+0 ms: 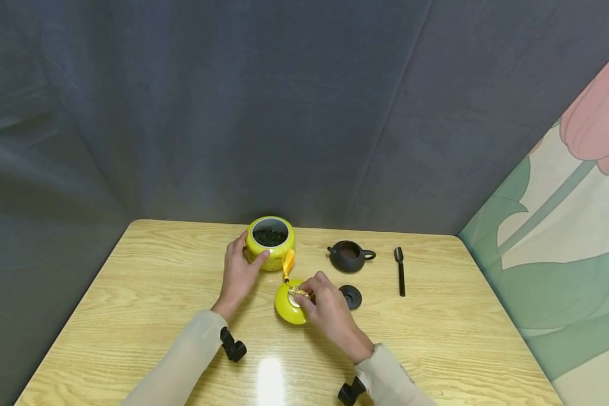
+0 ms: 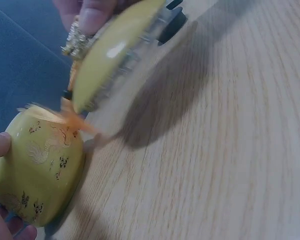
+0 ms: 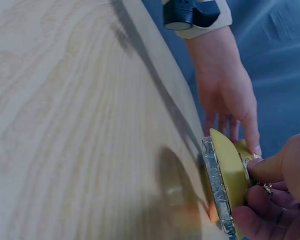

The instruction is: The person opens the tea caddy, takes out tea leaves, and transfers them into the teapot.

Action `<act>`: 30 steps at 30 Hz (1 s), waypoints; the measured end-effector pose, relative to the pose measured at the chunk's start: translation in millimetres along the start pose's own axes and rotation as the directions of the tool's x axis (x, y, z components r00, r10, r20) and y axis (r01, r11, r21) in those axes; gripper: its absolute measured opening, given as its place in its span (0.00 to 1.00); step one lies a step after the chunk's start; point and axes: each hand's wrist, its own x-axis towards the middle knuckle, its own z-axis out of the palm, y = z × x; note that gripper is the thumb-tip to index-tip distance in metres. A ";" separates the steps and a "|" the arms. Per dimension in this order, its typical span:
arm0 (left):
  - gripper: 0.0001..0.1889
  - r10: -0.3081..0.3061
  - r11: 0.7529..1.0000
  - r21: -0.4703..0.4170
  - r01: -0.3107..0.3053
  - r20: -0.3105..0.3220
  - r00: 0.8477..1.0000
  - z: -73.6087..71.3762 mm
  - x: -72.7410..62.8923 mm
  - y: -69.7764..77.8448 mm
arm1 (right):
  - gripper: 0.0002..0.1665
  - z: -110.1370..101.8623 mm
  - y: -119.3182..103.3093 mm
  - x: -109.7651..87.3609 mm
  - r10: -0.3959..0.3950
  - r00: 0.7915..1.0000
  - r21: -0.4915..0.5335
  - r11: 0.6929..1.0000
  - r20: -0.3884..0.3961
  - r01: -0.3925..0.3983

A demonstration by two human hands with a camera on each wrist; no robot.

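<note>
A yellow jar with dark loose leaves inside stands uncovered near the back of the table; dragons decorate its side in the left wrist view. My left hand holds it, thumb at the front and fingers round the left side. My right hand pinches the gold knob of the yellow lid. Both wrist views show the lid raised off the table, with a crinkled silvery rim underneath. An orange tassel hangs from the knob toward the jar.
Right of the jar sits a small dark teapot, uncovered. Its round black lid lies nearer, just beyond my right hand. A black scoop lies farther right. A grey curtain rises behind the wooden table.
</note>
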 end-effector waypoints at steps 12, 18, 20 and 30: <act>0.43 -0.002 1.000 -0.008 0.002 0.002 1.000 -1.1 -1.1 1.7 | 0.06 15.5 -0.9 -8.8 -0.027 0.990 0.002 1.000 0.135 0.027; 0.43 0.000 1.000 0.002 0.000 0.011 1.000 -1.2 -1.0 2.6 | 0.06 19.4 -3.5 -13.1 -0.038 0.988 0.002 0.999 0.148 0.038; 0.43 -0.003 1.000 0.007 0.003 0.015 1.000 -1.1 -0.9 3.3 | 0.06 20.4 -4.7 -13.8 -0.045 0.989 0.003 0.999 0.144 0.045; 0.44 -0.019 1.000 0.023 0.019 0.012 1.000 -2.0 -0.8 3.5 | 0.08 23.9 -6.3 -15.0 -0.044 0.990 -0.011 0.999 0.132 0.046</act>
